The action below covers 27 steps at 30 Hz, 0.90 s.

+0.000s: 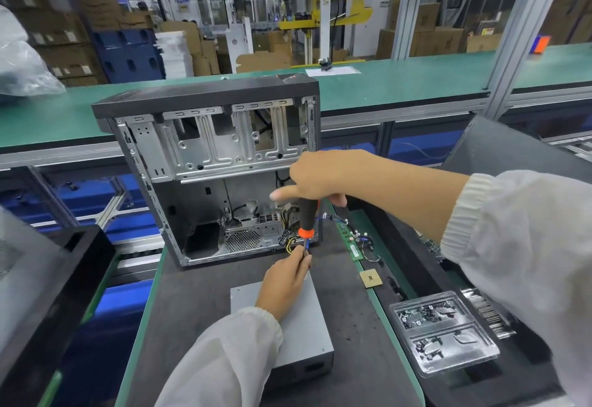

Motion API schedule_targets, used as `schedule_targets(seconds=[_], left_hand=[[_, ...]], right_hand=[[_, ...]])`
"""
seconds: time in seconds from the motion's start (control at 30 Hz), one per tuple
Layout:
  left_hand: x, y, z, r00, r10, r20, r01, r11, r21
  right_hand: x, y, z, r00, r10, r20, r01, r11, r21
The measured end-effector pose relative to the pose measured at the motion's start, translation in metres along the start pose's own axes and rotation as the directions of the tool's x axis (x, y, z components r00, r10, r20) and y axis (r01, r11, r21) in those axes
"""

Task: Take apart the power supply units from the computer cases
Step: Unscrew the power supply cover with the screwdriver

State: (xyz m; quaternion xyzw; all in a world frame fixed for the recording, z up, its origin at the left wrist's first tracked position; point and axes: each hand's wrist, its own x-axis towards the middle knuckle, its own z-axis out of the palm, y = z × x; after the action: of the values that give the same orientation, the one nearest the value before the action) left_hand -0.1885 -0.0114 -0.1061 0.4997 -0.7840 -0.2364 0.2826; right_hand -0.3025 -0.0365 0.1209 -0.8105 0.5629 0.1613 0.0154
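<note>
From the head view we see a dark surface edged in green, in a warehouse room stacked with cardboard boxes. The open computer case stands upright on it, the grey power supply unit lying flat just before it. Our right hand grips a screwdriver (orange-collared) from above; our left hand has its fingers pinching the tip. A clear tray of screws sits right.

Bright, even overhead light fills the hall, leaving only soft shadows inside the case and a pale sheen on the plastic tray. The wide lens bows straight lines near the edges. The background and the right sleeve look soft.
</note>
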Motion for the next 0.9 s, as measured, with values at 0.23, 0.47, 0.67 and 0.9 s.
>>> schedule_targets(seconds=[0.23, 0.47, 0.67, 0.9], left_hand=[[0.000, 0.002, -0.001, 1.000, -0.021, 0.000, 0.021, 1.000, -0.020], [-0.001, 0.002, -0.002, 0.999, -0.044, -0.011, 0.043, 0.997, -0.057], [0.000, 0.002, -0.001, 0.999, -0.036, -0.006, 0.035, 0.998, -0.052], [0.000, 0.000, -0.002, 0.999, -0.050, -0.011, 0.049, 0.996, -0.073]], right_hand=[[-0.001, 0.009, -0.005, 0.960, -0.250, 0.125, 0.238, 0.966, 0.099], [-0.001, 0.000, 0.001, 0.992, -0.089, -0.087, 0.080, 0.992, -0.094], [0.002, 0.007, -0.010, 0.955, -0.255, 0.150, 0.228, 0.957, 0.178], [0.003, -0.001, -0.003, 0.996, -0.081, -0.032, 0.078, 0.993, -0.084]])
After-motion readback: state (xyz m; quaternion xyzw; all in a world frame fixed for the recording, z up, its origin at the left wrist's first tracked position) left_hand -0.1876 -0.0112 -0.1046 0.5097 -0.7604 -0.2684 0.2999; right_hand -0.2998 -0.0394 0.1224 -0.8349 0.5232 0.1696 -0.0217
